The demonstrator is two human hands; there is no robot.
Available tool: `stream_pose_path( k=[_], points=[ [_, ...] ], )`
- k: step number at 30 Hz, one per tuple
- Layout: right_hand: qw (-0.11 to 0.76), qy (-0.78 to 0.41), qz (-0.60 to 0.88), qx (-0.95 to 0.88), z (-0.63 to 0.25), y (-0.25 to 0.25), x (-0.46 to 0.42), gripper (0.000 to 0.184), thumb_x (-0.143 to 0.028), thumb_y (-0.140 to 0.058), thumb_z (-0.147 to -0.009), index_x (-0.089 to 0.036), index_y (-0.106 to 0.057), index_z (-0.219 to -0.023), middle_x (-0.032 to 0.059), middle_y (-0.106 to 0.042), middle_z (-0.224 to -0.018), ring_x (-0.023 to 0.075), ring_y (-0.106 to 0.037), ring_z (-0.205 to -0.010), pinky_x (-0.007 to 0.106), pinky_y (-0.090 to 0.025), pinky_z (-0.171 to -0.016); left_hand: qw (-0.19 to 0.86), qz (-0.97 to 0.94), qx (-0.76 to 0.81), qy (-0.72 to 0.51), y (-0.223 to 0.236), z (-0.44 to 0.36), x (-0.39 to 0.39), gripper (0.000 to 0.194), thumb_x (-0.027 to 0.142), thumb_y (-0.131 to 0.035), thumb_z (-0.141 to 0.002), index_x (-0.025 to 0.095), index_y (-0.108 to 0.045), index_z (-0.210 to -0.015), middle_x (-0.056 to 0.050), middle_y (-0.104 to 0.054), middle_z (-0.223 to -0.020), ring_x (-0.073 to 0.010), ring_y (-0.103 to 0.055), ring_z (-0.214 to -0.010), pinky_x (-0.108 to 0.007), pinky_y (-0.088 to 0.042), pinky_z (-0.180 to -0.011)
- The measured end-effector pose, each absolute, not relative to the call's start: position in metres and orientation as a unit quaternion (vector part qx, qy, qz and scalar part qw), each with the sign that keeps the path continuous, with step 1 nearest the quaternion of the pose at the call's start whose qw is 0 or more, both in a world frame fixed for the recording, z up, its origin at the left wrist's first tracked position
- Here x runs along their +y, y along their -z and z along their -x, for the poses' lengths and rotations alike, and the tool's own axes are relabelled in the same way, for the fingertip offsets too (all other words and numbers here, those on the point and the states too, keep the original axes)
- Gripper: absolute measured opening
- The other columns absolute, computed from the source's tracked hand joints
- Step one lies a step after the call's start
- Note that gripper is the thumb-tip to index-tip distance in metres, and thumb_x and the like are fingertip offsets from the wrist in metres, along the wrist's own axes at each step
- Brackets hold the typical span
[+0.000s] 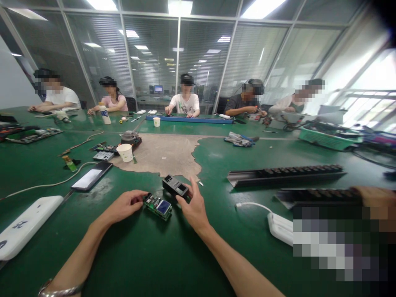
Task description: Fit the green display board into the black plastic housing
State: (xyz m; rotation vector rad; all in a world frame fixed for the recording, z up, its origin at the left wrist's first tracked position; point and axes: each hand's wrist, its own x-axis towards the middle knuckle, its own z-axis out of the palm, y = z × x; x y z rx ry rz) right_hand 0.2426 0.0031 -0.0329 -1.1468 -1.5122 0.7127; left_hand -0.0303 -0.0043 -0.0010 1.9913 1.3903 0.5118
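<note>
My left hand (128,205) is closed, its fingertips pinching the upper left corner of a green circuit board (157,207) that carries a small blue-grey display. Just beyond the board, my right hand (195,206) grips the right end of a black plastic housing (175,186) between thumb and fingers. Openings show in the housing's upper face. The board and the housing are close together, tilted the same way, with a narrow gap between them. Part of the housing's right end is hidden behind my fingers.
A phone (93,176), a paper cup (125,153) and a white power bank (29,229) are on the left. Black rails (286,175) lie right, near a white adapter (280,228) with a cable. Grey gloves (239,139) and a green basket (329,139) are farther back. Several people sit opposite.
</note>
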Motion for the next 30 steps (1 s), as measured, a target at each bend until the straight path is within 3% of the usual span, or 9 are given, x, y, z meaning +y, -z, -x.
stream_pose_path(
  k=[9, 14, 21, 30],
  points=[
    [0.487, -0.221, 0.527, -0.66, -0.246, 0.043, 0.006, 0.083, -0.018, -0.064, -0.073, -0.015, -0.027, -0.147, 0.0142, -0.053, -0.131, 0.0288, -0.051, -0.123, 0.05, -0.038, -0.108, 0.321, -0.772, 0.514, -0.195, 0.006, 0.034, -0.004, 0.043, 0.033, -0.059, -0.083, 0.021, -0.059, -0.124, -0.002, -0.063, -0.093, -0.0171, -0.057, -0.079, -0.028, -0.045, -0.07],
    [0.485, -0.245, 0.523, -0.657, -0.246, 0.04, 0.004, 0.076, -0.018, -0.063, -0.076, -0.016, -0.03, -0.146, 0.0122, -0.06, -0.123, 0.0286, -0.057, -0.116, 0.051, -0.041, -0.104, 0.313, -0.77, 0.521, -0.194, 0.005, 0.032, -0.003, 0.04, 0.036, -0.057, -0.086, 0.022, -0.06, -0.123, -0.002, -0.063, -0.092, -0.0166, -0.057, -0.077, -0.027, -0.045, -0.069],
    [0.564, -0.367, 0.428, -0.603, -0.237, 0.021, -0.008, 0.073, -0.028, -0.064, -0.084, -0.02, -0.027, -0.147, 0.0102, -0.063, -0.121, 0.0236, -0.065, -0.106, 0.042, -0.053, -0.095, 0.315, -0.766, 0.527, -0.189, 0.009, 0.034, -0.003, 0.043, 0.036, -0.057, -0.085, 0.021, -0.058, -0.125, -0.002, -0.063, -0.089, -0.0153, -0.054, -0.072, -0.025, -0.042, -0.064],
    [0.532, -0.373, 0.387, -0.654, -0.225, 0.01, -0.028, 0.083, -0.024, -0.067, -0.082, -0.022, -0.019, -0.151, 0.0087, -0.063, -0.122, 0.0228, -0.064, -0.109, 0.042, -0.052, -0.098, 0.305, -0.772, 0.525, -0.187, 0.008, 0.032, -0.004, 0.038, 0.034, -0.057, -0.085, 0.02, -0.059, -0.12, -0.001, -0.061, -0.088, -0.0168, -0.055, -0.074, -0.027, -0.042, -0.066]
  ],
)
